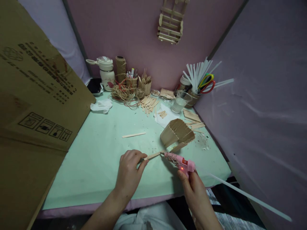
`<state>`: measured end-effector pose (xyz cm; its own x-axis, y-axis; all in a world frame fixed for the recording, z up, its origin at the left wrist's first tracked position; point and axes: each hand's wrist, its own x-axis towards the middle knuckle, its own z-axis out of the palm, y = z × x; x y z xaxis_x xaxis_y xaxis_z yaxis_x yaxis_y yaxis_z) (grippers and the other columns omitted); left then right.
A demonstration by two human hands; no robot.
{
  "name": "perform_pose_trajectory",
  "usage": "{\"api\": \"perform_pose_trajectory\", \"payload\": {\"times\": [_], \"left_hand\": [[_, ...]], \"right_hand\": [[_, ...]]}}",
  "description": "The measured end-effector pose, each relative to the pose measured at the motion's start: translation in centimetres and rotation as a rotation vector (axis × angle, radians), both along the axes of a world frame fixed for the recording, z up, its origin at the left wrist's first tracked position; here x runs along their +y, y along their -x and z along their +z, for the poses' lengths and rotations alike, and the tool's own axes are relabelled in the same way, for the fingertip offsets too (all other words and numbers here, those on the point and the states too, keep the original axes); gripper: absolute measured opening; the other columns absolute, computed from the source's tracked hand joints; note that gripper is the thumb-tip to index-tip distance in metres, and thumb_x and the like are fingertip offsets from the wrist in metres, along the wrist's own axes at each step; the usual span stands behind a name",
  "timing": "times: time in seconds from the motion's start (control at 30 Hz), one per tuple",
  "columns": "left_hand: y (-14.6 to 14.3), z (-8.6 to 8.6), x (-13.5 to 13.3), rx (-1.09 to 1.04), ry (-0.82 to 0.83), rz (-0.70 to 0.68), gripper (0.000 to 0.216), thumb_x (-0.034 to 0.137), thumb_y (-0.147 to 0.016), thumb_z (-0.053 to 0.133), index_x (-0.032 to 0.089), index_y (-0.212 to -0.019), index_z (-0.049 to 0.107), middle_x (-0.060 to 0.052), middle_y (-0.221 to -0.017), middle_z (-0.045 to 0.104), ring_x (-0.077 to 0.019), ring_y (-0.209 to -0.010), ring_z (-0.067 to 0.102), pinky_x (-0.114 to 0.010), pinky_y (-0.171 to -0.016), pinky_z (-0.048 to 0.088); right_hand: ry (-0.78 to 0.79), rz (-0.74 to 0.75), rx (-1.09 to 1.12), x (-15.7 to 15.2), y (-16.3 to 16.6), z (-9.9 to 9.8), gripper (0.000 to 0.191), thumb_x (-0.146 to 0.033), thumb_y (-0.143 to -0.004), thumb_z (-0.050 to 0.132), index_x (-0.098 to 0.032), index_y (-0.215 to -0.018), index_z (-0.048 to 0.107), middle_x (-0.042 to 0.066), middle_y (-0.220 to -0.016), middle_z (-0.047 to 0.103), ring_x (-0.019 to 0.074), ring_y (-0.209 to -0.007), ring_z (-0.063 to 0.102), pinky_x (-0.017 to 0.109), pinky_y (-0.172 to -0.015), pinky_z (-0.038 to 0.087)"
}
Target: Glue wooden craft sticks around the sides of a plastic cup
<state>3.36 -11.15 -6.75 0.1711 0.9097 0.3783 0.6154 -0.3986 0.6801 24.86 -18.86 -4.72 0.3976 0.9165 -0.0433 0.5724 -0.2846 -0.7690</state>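
Note:
Between thumb and fingers, my left hand pinches one end of a wooden popsicle stick above the green tabletop. My right hand is wrapped around the grip of a pink hot glue gun, whose small red light glows. The gun's nozzle is at the stick's far end; whether it touches cannot be made out. A long white glue stick trails behind the gun to the right. Just beyond the nozzle, a basket made of popsicle sticks rests tilted on the table. Another loose popsicle stick lies to its left.
A large cardboard box walls off the left side. Along the back are a white bottle, tangled twine, piled sticks, a clear plastic cup and a holder with glue sticks and scissors.

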Motion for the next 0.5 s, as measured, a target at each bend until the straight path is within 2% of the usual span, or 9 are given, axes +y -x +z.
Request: {"api": "perform_pose_trajectory", "payload": {"times": [0.27,0.37,0.5], "left_hand": [[0.1,-0.2,0.1,-0.017,-0.016,-0.011,0.006,0.018,-0.088,0.067,0.023,-0.09,0.067,0.0,-0.087,0.069,-0.0207,-0.087,0.061,-0.036,-0.08,0.04],[0.1,-0.2,0.2,-0.042,-0.011,-0.009,0.004,0.019,-0.088,0.066,0.023,-0.09,0.067,0.0,-0.087,0.069,-0.0207,-0.087,0.061,-0.036,-0.079,0.041],[0.2,0.0,0.3,-0.1,0.007,-0.004,0.004,0.022,-0.089,0.064,0.023,-0.088,0.067,-0.001,-0.086,0.069,-0.0205,-0.085,0.062,-0.035,-0.077,0.044]], "right_hand": [[-0.017,-0.007,-0.031,-0.3,-0.4,-0.3,0.047,-0.056,-0.087,0.048,-0.017,-0.104,0.067,0.015,-0.103,0.073,0.0297,-0.101,0.067,0.042,-0.091,0.051],[-0.015,-0.041,0.036,-0.9,-0.6,0.0,0.047,-0.06,-0.086,0.051,-0.019,-0.101,0.068,0.014,-0.101,0.074,0.0289,-0.098,0.067,0.039,-0.084,0.053],[-0.103,-0.13,0.272,-1.6,-0.8,1.0,0.05,-0.067,-0.083,0.057,-0.019,-0.094,0.069,0.011,-0.093,0.075,0.0227,-0.079,0.068,0.032,-0.069,0.055]]}}
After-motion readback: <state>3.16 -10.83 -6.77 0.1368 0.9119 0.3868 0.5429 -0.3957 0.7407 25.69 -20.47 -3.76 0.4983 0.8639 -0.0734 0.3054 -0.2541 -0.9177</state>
